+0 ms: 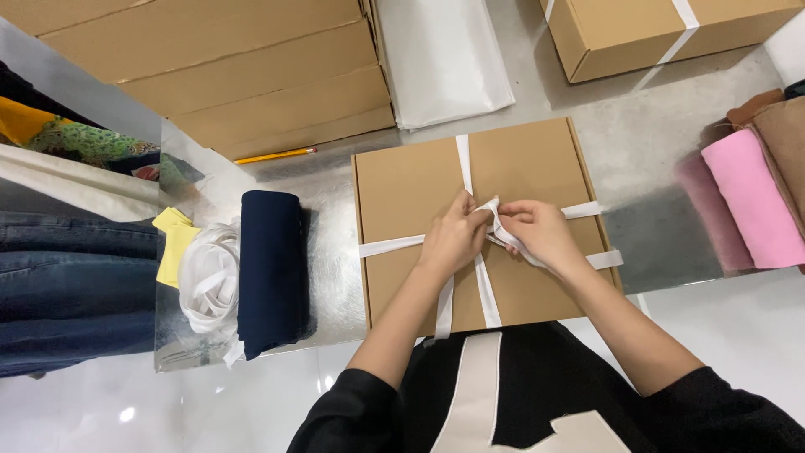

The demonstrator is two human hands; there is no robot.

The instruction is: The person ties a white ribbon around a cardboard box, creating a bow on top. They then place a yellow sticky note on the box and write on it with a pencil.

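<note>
Both hands' grip pinches white ribbon (490, 220) atop cardboard box (402, 189).

We saw a silvery, reflective table top (335, 277), light bouncing off it in pale streaks. Below it ran a glossy white floor (168, 411) w/ small bright spots of glare. At the back stood a stack of flat brown cartons (243, 75), a yellow pencil (275, 155) just beside its base, and white sheet material (440, 59) next to that. Top right sat another taped carton (662, 29). Left edge: folded denim (75, 285) and patterned cloth (75, 138). Right edge: pink fabric rolls (750, 201).
</note>
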